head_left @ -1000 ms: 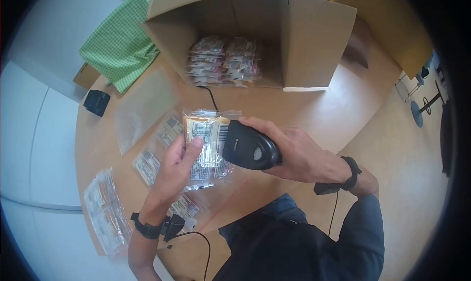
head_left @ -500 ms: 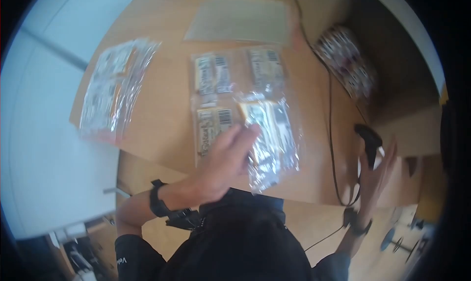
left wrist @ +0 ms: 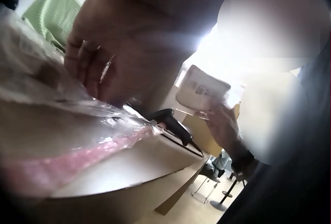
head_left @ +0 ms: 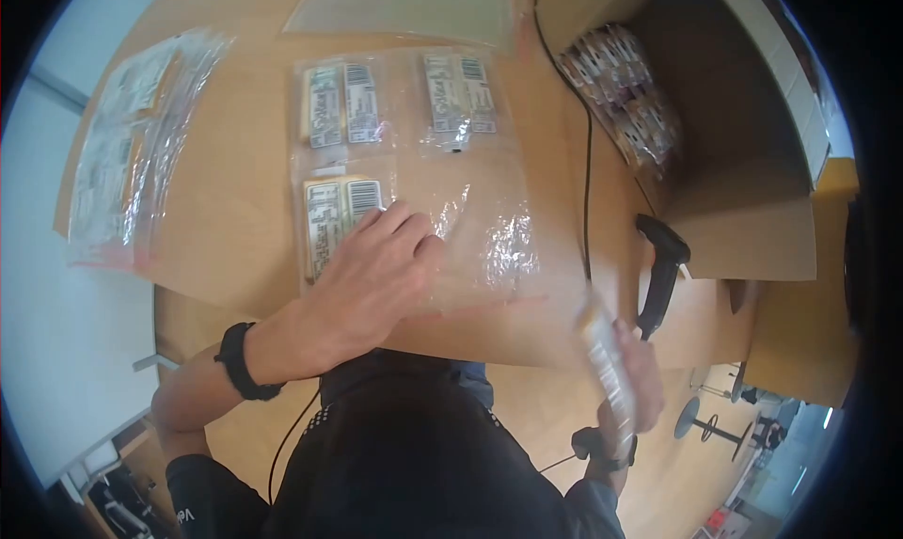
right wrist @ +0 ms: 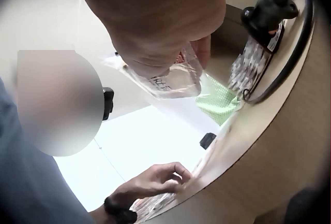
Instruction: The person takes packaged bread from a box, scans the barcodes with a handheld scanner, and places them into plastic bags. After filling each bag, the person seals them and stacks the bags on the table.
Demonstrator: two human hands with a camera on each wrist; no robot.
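My right hand (head_left: 643, 374) holds a plastic-wrapped flat packet (left wrist: 201, 90), edge-on in the head view; its outline resembles a bread slice. My left hand (head_left: 362, 280) is over clear plastic bags (head_left: 475, 247), fingers bent and fingertips at the film near a pink strip (left wrist: 103, 154). Its thumb is hidden in the head view; I cannot tell whether it pinches the film. Labelled packets lie in the bags at upper left (head_left: 339, 106), upper right (head_left: 459, 97) and under the left hand's wrist side (head_left: 324, 224). A black barcode scanner (head_left: 662, 266) stands beyond the right hand.
An open cardboard box (head_left: 743, 191) at the right holds stacked packets (head_left: 621, 92). Filled bags (head_left: 141, 153) lie at the left table edge. Flat clear bags (head_left: 404, 7) lie at the back. A black cable (head_left: 589, 163) crosses the table.
The scanner has left my right hand and stands on the table. The packet has passed from my left hand to my right. The head view has turned.
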